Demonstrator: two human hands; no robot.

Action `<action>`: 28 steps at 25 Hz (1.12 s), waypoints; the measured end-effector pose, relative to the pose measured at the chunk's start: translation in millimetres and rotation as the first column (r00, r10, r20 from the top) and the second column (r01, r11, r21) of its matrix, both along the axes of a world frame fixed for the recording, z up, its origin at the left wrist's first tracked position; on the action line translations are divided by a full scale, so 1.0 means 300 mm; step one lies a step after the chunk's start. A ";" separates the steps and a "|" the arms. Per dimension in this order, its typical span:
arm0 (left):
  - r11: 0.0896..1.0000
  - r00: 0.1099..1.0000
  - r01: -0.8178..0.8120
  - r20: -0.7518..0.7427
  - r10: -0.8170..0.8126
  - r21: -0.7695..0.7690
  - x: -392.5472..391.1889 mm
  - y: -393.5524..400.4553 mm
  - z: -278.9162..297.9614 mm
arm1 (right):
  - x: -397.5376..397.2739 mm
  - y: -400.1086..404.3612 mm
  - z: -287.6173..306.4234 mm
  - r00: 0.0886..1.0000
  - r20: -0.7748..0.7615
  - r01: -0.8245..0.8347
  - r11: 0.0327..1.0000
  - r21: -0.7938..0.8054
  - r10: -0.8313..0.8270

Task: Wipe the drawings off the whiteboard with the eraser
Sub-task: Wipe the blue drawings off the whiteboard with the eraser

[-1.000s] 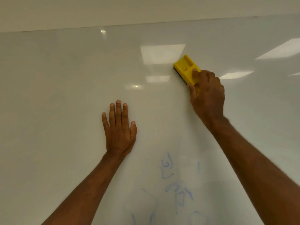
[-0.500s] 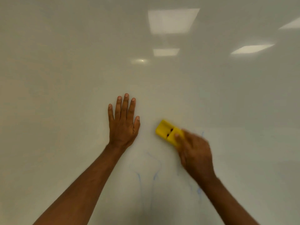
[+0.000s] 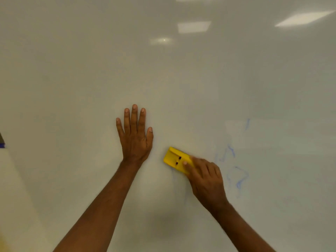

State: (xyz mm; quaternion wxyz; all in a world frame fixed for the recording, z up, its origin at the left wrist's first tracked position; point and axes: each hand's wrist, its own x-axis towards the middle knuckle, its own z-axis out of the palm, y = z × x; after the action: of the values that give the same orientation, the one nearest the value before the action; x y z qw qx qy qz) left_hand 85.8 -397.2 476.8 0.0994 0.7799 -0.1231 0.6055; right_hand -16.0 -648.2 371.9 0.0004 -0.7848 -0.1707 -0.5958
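The whiteboard [image 3: 72, 79] fills nearly the whole view. My right hand [image 3: 205, 177] grips a yellow eraser [image 3: 175, 159] and presses it flat against the board, its free end pointing up and left. Faint blue drawings [image 3: 236, 177] lie just right of that hand, with a short blue stroke [image 3: 247, 123] higher up and pale smears under the eraser. My left hand [image 3: 135, 137] rests flat on the board with its fingers spread, a little left of the eraser and apart from it.
The board's left edge [image 3: 5, 153] shows at the far left, with a small dark and blue object [image 3: 1, 141] beside it. Ceiling lights [image 3: 193, 27] reflect in the upper part of the board.
My right hand swept the eraser down from the upper board to beside my left hand, over the blue drawings, which look fainter now. The view tilted down; the left hand stayed flat.
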 end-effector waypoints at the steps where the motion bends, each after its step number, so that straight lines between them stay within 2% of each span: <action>1: 1.000 1.000 0.004 -0.005 -0.004 -0.005 0.000 0.003 -0.013 | -0.011 0.003 -0.031 1.000 -0.026 -0.011 1.000 -0.022 0.011; 3: 1.000 1.000 0.017 -0.015 -0.017 -0.010 0.003 0.009 -0.036 | -0.006 0.003 0.018 0.999 -0.037 -0.016 1.000 0.008 0.016; 7: 0.999 0.999 0.042 -0.017 -0.043 -0.022 0.007 0.013 -0.058 | 0.044 0.021 0.286 1.000 0.030 -0.008 0.930 0.367 -0.004; 9: 0.998 0.998 0.062 -0.005 -0.062 -0.028 0.013 0.013 -0.062 | 0.068 0.074 0.334 0.998 0.063 -0.015 0.904 0.428 -0.013; 11: 0.997 0.997 0.080 0.009 -0.080 -0.011 0.019 0.021 -0.074 | 0.073 0.136 0.263 0.998 0.060 -0.019 0.947 0.321 0.000; 14: 0.994 0.994 0.107 0.018 -0.107 0.018 0.026 0.056 -0.102 | 0.047 0.181 -0.025 0.999 -0.051 -0.014 0.996 0.092 0.018; 16: 0.994 0.994 0.107 0.007 -0.107 0.017 0.024 0.083 -0.133 | 0.005 0.163 -0.216 0.990 -0.139 -0.007 0.999 0.052 0.015; 18: 0.995 0.995 0.099 -0.006 -0.099 0.010 0.018 0.102 -0.160 | -0.034 0.138 -0.294 0.981 -0.195 0.012 1.000 0.007 -0.010; 20: 0.995 0.994 0.104 -0.017 -0.104 0.001 0.014 0.102 -0.172 | -0.033 0.116 -0.211 0.982 -0.187 0.014 1.000 0.016 -0.011; 22: 0.994 0.993 0.111 -0.028 -0.111 -0.013 0.014 0.092 -0.173 | 0.000 0.107 -0.009 0.994 -0.107 0.015 0.983 0.185 0.005; 25: 0.992 0.992 0.116 -0.043 -0.118 -0.048 0.013 0.076 -0.181 | 0.061 0.072 0.292 0.999 0.042 -0.010 0.897 0.441 -0.010; 26: 0.992 0.992 0.117 -0.045 -0.119 -0.054 0.012 0.073 -0.185 | 0.073 0.065 0.332 0.997 0.069 -0.015 0.887 0.461 -0.019; 28: 0.992 0.992 0.114 -0.051 -0.116 -0.052 0.010 0.074 -0.193 | 0.079 0.069 0.271 0.997 0.076 -0.002 0.917 0.399 -0.031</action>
State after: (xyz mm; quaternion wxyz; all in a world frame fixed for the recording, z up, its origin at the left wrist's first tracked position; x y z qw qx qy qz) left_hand 88.8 -374.9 418.7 0.1565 0.7851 -0.1501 0.5802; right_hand 7.8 -627.6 453.1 0.1489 -0.7449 -0.0401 -0.6491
